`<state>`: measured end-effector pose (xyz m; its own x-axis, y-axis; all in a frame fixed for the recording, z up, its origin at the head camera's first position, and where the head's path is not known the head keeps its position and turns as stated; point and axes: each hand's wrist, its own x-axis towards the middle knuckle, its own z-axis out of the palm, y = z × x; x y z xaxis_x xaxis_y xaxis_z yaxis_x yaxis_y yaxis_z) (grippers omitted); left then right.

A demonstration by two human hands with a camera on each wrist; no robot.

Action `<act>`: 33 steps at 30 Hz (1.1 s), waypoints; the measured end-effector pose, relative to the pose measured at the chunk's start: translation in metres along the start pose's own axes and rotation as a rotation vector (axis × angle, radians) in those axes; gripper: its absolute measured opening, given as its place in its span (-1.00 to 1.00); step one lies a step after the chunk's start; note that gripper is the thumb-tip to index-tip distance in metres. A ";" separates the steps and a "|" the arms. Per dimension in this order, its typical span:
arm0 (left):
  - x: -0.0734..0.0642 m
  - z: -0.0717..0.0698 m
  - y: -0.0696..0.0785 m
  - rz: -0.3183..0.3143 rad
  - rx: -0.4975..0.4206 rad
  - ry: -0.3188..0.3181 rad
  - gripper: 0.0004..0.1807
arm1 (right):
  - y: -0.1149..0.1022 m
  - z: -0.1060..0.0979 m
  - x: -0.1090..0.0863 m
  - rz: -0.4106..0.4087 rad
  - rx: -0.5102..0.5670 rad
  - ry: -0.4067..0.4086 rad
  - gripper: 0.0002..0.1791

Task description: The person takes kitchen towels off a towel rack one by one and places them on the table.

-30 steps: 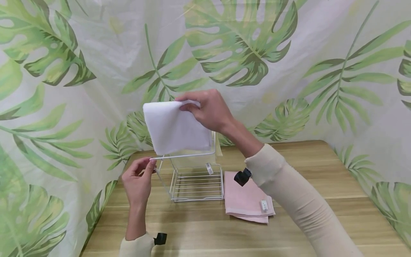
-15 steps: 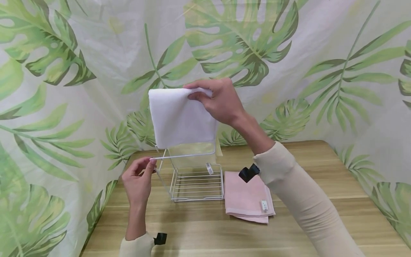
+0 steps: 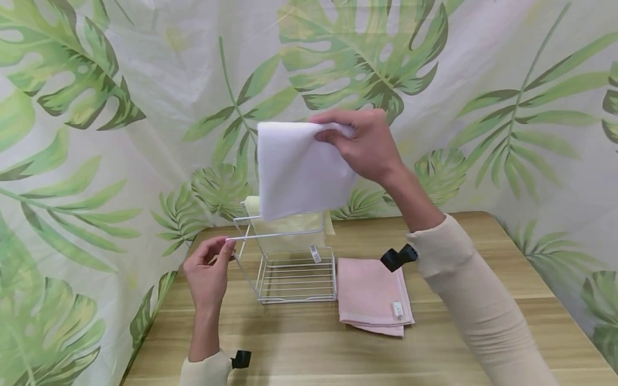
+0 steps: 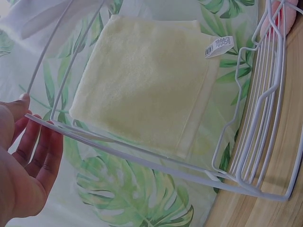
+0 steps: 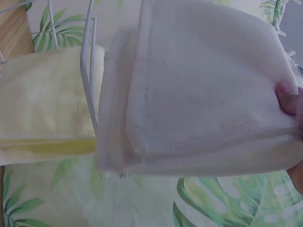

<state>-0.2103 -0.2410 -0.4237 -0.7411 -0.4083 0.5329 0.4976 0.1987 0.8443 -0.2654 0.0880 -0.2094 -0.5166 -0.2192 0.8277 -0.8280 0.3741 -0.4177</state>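
Observation:
My right hand pinches a folded white towel by its top edge, holding it up above the rack. In the right wrist view the towel hangs in folded layers close beside a rack bar. My left hand grips the near upper corner of the white wire rack, thumb and fingertips on the bar. A pale yellow towel with a paper tag hangs over the rack's back bar. The left wrist view shows this yellow towel behind the bars.
A folded pink towel with a small white tag lies on the wooden table, just right of the rack's wire base shelf. Behind the table hangs a leaf-patterned curtain.
My right hand has lifted the white towel up and carried it to the right, away from the rack's bars, uncovering more of the yellow towel. My left hand stays on the rack.

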 end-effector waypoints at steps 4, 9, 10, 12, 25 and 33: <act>0.000 0.001 -0.002 0.005 0.001 0.003 -0.80 | 0.010 -0.012 -0.008 0.036 -0.007 0.003 -0.77; 0.000 -0.001 -0.003 0.007 0.006 0.004 -0.80 | 0.023 -0.023 -0.020 0.049 -0.039 0.006 -0.78; 0.000 -0.001 -0.003 0.006 0.005 0.004 -0.80 | 0.025 -0.026 -0.022 0.054 -0.048 0.006 -0.78; -0.001 -0.001 -0.002 0.006 0.008 0.003 -0.80 | 0.028 -0.030 -0.027 0.062 -0.063 0.011 -0.79; 0.003 0.000 -0.004 0.002 0.007 -0.008 -0.80 | 0.040 -0.062 -0.053 0.096 -0.087 0.057 -0.75; 0.008 0.000 -0.009 0.004 0.002 -0.016 -0.80 | 0.044 -0.077 -0.072 0.124 -0.117 0.106 -0.78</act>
<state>-0.2208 -0.2458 -0.4270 -0.7459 -0.3933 0.5375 0.5002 0.2021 0.8420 -0.2479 0.1893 -0.2583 -0.5821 -0.0707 0.8101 -0.7250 0.4961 -0.4777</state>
